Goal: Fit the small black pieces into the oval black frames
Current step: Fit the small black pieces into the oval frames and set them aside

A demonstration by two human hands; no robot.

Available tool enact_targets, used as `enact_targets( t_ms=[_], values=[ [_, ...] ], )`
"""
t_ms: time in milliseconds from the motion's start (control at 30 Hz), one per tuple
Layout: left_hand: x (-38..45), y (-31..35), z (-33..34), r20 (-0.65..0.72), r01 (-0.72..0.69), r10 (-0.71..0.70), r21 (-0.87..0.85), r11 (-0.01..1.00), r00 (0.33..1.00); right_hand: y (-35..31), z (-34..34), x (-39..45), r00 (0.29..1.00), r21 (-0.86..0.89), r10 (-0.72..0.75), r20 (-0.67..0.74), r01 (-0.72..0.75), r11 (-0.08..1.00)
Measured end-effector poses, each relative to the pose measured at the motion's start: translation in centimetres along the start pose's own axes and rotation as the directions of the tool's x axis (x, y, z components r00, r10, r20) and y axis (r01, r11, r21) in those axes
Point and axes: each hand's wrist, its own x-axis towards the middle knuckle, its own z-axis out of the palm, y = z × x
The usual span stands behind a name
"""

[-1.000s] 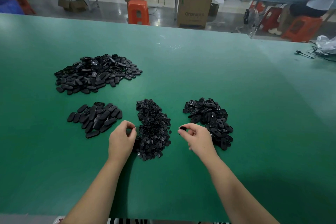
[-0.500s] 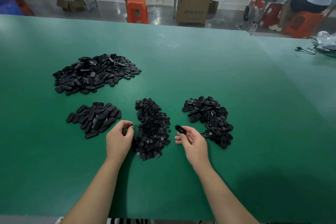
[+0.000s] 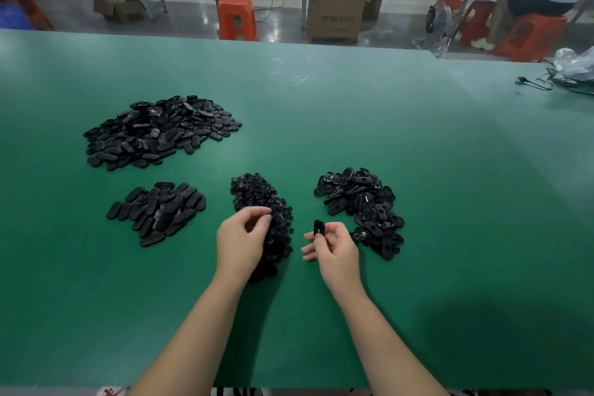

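Note:
A heap of small black pieces (image 3: 257, 199) lies in the middle of the green table (image 3: 418, 170). To its right sits a pile of oval black frames (image 3: 363, 202). My right hand (image 3: 334, 251) pinches one oval frame (image 3: 318, 228) upright between thumb and fingers, just left of that pile. My left hand (image 3: 241, 241) hovers over the near part of the small-piece heap with fingertips and thumb pinched together; whether a small piece is between them is hidden.
A neat group of oval parts (image 3: 157, 212) lies at the left, and a large pile of oval parts (image 3: 154, 132) lies further back left. Cables and a plastic bag (image 3: 572, 71) sit at the far right edge. Stools, boxes and a seated person are beyond the table.
My right hand drew the oval frame from the pile and turned it upright. My left hand moved right, from beside the left group onto the small-piece heap.

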Motion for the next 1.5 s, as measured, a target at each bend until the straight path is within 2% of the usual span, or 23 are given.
enact_targets(
  t_ms=[67, 167, 300, 433, 600, 800, 967, 1133, 1300, 1500],
  values=[
    [-0.7, 1.0, 1.9, 0.100, 0.101, -0.088, -0.136, 0.986, 0.991, 0.1, 0.0, 0.0, 1.000, -0.007, -0.013, -0.001, 0.013, 1.000],
    [-1.6, 1.5, 3.6, 0.237, 0.289, -0.223, -0.290, 0.913, 0.945, 0.1, 0.0, 0.0, 1.000, -0.041, -0.030, 0.008, 0.030, 0.999],
    [-1.9, 1.3, 4.3, 0.289, 0.372, -0.287, -0.306, 0.876, 0.913, 0.1, -0.2, 0.2, 0.999, -0.022, -0.037, 0.014, 0.037, 0.999],
    [-1.8, 1.0, 4.2, 0.301, 0.364, -0.275, -0.296, 0.883, 0.913, 0.0, 0.0, 0.3, 0.999, -0.008, -0.041, -0.017, 0.041, 0.999],
    [-1.6, 1.0, 4.6, 0.290, 0.367, -0.282, -0.302, 0.880, 0.915, 0.5, -0.4, 0.5, 0.989, -0.153, -0.137, -0.060, 0.126, 0.980],
    [-2.0, 1.2, 5.2, 0.292, 0.404, -0.324, -0.281, 0.870, 0.900, 0.7, -0.1, 0.5, 0.998, 0.003, -0.026, -0.053, 0.026, 1.000],
    [-2.0, 1.3, 5.7, 0.243, 0.386, -0.329, -0.243, 0.890, 0.912, 0.5, 0.1, 0.4, 0.995, -0.047, -0.046, -0.085, 0.042, 0.998],
    [-2.0, 1.9, 5.9, 0.234, 0.359, -0.310, -0.204, 0.911, 0.921, 0.6, 0.0, 0.4, 0.998, -0.086, -0.040, -0.058, 0.035, 0.996],
    [-1.9, 1.6, 6.2, 0.200, 0.291, -0.272, -0.068, 0.954, 0.941, 0.5, -0.1, 0.3, 0.996, -0.199, -0.081, -0.047, 0.070, 0.977],
    [-2.0, 2.4, 6.1, 0.163, 0.193, -0.203, 0.073, 0.978, 0.966, 0.4, -0.2, 0.3, 0.995, -0.216, -0.094, -0.040, 0.084, 0.973]
  ],
)
